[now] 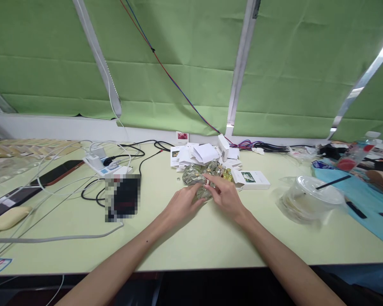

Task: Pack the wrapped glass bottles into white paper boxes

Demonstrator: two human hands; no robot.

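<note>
Near the middle of the table, my left hand (187,202) and my right hand (225,196) meet over a small clear glass bottle (204,194). The fingers of both are closed on it, and they cover much of its top. Just behind lie other rounded glass bottles (191,174) with gold-coloured parts, some clear. A yellowish piece (228,174) sits to their right. An open white box (251,179) with a green picture lies beside my right hand.
White papers and flattened boxes (199,154) are heaped behind the bottles. To the right stands a lidded plastic cup (315,199) with a black straw, in a clear bag. Phones (62,171), a power strip (105,165) and tangled cables occupy the left side. Blue cloth (347,191) covers the right edge.
</note>
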